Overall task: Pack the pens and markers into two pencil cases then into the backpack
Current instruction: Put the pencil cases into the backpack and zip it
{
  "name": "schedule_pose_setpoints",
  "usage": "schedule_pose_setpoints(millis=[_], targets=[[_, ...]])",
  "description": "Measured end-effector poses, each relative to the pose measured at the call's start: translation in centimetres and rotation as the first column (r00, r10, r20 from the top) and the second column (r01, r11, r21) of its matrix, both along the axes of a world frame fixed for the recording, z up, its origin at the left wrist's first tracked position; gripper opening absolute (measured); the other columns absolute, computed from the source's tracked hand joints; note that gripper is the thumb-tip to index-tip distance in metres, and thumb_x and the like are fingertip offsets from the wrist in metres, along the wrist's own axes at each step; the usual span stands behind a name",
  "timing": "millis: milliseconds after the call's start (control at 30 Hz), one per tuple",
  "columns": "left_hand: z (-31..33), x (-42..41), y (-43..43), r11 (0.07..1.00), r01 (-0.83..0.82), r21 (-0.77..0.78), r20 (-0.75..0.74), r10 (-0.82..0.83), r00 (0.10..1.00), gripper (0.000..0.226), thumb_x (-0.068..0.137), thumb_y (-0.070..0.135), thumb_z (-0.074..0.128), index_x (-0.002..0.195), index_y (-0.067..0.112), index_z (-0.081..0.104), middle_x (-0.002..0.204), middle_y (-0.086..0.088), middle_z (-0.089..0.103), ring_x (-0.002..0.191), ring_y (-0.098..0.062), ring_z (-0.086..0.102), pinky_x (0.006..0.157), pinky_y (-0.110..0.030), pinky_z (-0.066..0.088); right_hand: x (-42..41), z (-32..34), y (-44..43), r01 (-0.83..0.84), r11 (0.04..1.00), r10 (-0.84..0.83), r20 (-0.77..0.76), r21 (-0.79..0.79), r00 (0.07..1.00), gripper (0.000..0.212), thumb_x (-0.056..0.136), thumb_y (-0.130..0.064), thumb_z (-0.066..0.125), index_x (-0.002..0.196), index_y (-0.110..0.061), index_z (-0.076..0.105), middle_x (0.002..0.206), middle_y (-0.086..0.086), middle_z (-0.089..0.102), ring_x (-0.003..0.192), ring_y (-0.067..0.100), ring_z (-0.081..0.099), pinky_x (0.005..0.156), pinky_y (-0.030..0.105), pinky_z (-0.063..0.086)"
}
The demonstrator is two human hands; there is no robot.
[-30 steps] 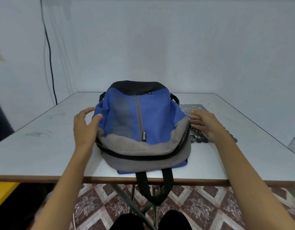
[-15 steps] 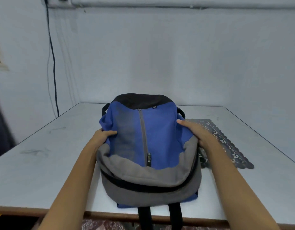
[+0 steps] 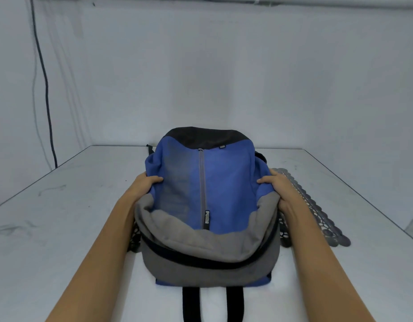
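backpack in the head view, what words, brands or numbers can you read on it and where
"PUMA": white letters running vertically on the black zip pull of the blue and grey backpack.
Small tab below the black top panel: too small to read.
No other text shows.

Left arm: bare, reaching forward from lower left, forearm angled inward.
Left hand (image 3: 142, 185): grips the left flank of the backpack (image 3: 224, 182); thumb curled over the cloth, fingers hidden behind it.
Right arm: bare, reaching forward from lower right, angled inward.
Right hand (image 3: 278, 189): grips the right flank; thumb on top, fingers curled down the side.
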State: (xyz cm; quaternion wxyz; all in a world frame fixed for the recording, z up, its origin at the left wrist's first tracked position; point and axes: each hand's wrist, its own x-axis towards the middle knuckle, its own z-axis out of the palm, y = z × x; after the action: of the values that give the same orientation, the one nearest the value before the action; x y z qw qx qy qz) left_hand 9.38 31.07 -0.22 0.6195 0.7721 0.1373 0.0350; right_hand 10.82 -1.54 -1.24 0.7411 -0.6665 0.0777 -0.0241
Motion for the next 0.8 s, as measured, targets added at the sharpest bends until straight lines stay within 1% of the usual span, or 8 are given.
schedule_pose_setpoints(millis=[33,200,333,433,533,633,700,800], targets=[[-0.1,0.3,-0.1,1.000,0.000,-0.018,0.000,0.000,1.000,0.038,0.095,0.004,0.057,0.130,-0.007,0.051,0.090,-0.011,0.061,0.070,-0.014,0.052,0.056,-0.023,0.039,0.0,-0.1,-0.3,-0.001,1.000,0.001,0.003,0.002,1.000,0.033,0.081,0.010,0.055,0.105,-0.011,0.065,0.103,0.013,0.068,0.088,0.032,0.064,0.080,0.040,0.054],[-0.2,0.6,-0.2,0.998,0.013,-0.057,0.005,-0.013,1.000,0.039,0.093,0.004,0.059,0.130,-0.006,0.051,0.126,-0.024,0.059,0.072,-0.017,0.054,0.060,-0.025,0.042,0.1,-0.5,-0.6,0.002,1.000,-0.002,0.009,-0.022,1.000,0.042,0.079,0.012,0.055,0.110,-0.014,0.066,0.111,0.013,0.069,0.099,0.034,0.065,0.083,0.041,0.056],[-0.7,0.6,0.1,0.996,-0.003,-0.086,0.015,0.004,1.000,0.039,0.093,0.004,0.060,0.130,-0.007,0.052,0.128,-0.025,0.059,0.074,-0.020,0.056,0.062,-0.027,0.044,-0.3,-0.7,-0.4,0.011,1.000,-0.011,0.002,0.011,1.000,0.051,0.079,0.014,0.057,0.122,-0.012,0.063,0.113,0.011,0.069,0.101,0.032,0.066,0.081,0.039,0.056],[-0.8,0.9,0.2,0.998,-0.009,-0.065,0.011,0.010,1.000,0.041,0.094,0.008,0.061,0.131,-0.006,0.051,0.130,-0.025,0.058,0.083,-0.026,0.056,0.078,-0.034,0.044,-0.4,-0.8,-0.2,0.012,0.999,-0.011,-0.012,0.034,1.000,0.053,0.080,0.014,0.057,0.125,-0.013,0.061,0.116,0.011,0.068,0.102,0.033,0.065,0.083,0.040,0.056],[-0.7,0.8,0.2,1.000,-0.025,-0.014,0.025,0.025,0.999,0.045,0.094,0.010,0.061,0.135,-0.004,0.048,0.133,-0.022,0.056,0.096,-0.027,0.053,0.082,-0.035,0.042,-0.7,-0.2,-0.4,0.001,1.000,-0.001,-0.027,-0.003,1.000,0.046,0.084,0.008,0.059,0.124,-0.014,0.061,0.122,0.012,0.066,0.100,0.030,0.065,0.083,0.039,0.055],[-0.1,0.3,0.8,0.989,-0.105,0.107,0.112,0.093,0.989,0.054,0.093,0.009,0.062,0.143,0.002,0.041,0.146,-0.018,0.046,0.122,-0.031,0.051,0.094,-0.036,0.043,-1.8,1.1,-0.3,0.086,0.945,-0.085,0.016,-0.315,0.996,0.059,0.089,-0.007,0.061,0.144,-0.011,0.042,0.146,0.010,0.047,0.123,0.028,0.053,0.094,0.032,0.046],[0.6,-0.7,1.1,0.971,-0.148,0.187,0.214,0.106,0.971,0.059,0.094,0.011,0.061,0.148,0.010,0.038,0.153,-0.013,0.038,0.138,-0.029,0.039,0.107,-0.039,0.038,-2.8,2.4,0.2,0.162,0.785,-0.099,0.137,-0.597,0.986,0.065,0.093,-0.015,0.056,0.151,-0.013,0.028,0.155,0.008,0.032,0.139,0.026,0.036,0.106,0.034,0.034],[1.3,-3.8,0.2,0.954,-0.089,0.287,0.359,-0.021,0.933,0.050,0.097,0.017,0.058,0.145,0.018,0.044,0.151,-0.003,0.042,0.133,-0.019,0.041,0.104,-0.030,0.035,-4.5,4.1,2.3,0.178,0.567,0.062,0.257,-0.804,0.964,0.055,0.099,-0.029,0.047,0.149,-0.014,0.032,0.154,0.010,0.031,0.142,0.030,0.028,0.110,0.040,0.029]])
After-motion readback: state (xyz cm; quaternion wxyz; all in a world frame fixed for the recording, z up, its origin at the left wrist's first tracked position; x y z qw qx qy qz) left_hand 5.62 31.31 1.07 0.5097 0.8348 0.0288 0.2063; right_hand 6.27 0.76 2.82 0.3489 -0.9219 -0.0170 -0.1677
